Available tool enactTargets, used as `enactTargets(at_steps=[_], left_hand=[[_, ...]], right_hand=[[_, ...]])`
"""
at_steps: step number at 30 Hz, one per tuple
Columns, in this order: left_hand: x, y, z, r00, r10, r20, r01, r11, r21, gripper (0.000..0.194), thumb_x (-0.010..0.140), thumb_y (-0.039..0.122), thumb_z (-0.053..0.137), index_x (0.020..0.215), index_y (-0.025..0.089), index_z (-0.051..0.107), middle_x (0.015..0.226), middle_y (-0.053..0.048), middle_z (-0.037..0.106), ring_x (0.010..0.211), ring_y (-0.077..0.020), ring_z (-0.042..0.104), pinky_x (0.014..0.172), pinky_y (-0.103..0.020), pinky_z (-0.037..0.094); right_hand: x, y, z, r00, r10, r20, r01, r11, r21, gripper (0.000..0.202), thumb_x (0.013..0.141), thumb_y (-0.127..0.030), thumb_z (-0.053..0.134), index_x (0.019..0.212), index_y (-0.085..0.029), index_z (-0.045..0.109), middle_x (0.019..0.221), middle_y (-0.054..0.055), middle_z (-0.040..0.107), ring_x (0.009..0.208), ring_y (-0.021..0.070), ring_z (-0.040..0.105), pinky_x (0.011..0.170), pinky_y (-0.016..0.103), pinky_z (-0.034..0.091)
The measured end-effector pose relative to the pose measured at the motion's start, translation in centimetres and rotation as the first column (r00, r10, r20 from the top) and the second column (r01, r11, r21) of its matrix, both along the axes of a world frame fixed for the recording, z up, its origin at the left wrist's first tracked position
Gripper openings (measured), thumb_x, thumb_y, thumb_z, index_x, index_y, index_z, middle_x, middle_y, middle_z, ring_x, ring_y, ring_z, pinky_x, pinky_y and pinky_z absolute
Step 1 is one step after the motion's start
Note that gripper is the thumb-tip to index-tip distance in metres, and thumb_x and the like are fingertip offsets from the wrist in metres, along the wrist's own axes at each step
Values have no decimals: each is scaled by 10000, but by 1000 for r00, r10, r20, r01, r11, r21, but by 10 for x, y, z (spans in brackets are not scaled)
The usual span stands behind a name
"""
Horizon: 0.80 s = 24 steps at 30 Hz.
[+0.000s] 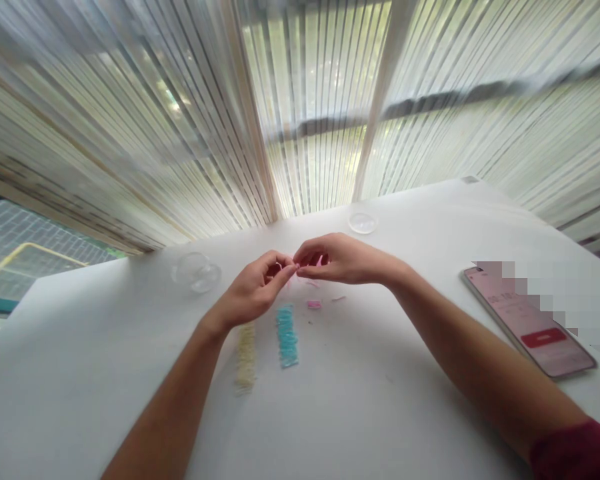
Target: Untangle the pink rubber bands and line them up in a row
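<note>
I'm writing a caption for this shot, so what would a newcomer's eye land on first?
Probably the two bare hands, left and right, meeting fingertip to fingertip above the white table. Next, the bright blue strip just below them, beside a pale yellow one. Off to the right lies a phone with a red bar on its screen.

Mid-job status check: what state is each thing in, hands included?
Left hand: pinched, tips meeting right's.
Right hand: pinched; contents unclear.
Yellow strips: in a column.
Blue strips: in a column.
Pink pieces: loose, scattered.
Clear containers: open or closed unclear.
Phone: face up, screen lit.
Curtain: drawn, see-through.
</note>
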State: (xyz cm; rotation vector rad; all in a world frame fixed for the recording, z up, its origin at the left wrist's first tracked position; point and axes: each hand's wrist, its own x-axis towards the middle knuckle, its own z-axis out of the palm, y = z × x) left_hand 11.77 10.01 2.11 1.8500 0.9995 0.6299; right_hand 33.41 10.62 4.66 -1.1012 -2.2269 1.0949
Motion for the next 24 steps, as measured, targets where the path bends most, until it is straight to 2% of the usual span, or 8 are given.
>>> enactTargets(at_steps=[6,12,16,19,24], left_hand=[[-2,4,-1,999,44,-17,-45,998,-32,335,935,476,555,1004,152,600,816,-18,616,714,-138,556,617,-245,436],[-4,4,-4,999,26,-30,-27,999,-21,341,937,470,553,1014,144,617,822,-27,627,698,-132,554,614,-240,451],[-3,2,-3,988,123,-97,-111,986,126,363,866,474,665,1036,153,662,791,-14,651,597,-101,501,547,-216,420],[-3,1,0,972,174,-159,-131,959,251,324,867,468,667,984,171,724,708,1,654,560,-98,470,529,-213,396],[-3,1,2,950,221,-221,-143,936,321,302,875,461,653,933,190,774,690,0,701,551,-105,493,536,-223,398]], right_hand=[[0,2,-1,999,-34,9,33,999,32,149,861,-186,636,945,-146,752,845,35,765,736,124,666,647,212,459],[0,2,-1,998,-48,52,45,997,57,153,856,-163,620,931,-136,750,816,34,750,705,118,642,640,215,442],[-2,2,-2,996,-49,72,44,996,74,163,861,-178,625,950,-136,755,816,39,752,708,123,645,639,221,432],[-2,1,-3,996,-50,69,44,995,85,163,861,-187,627,947,-145,759,818,36,751,713,127,644,638,226,431],[-1,1,-3,995,-78,67,72,993,92,158,846,-165,627,930,-149,759,823,34,747,726,132,642,657,232,442]])
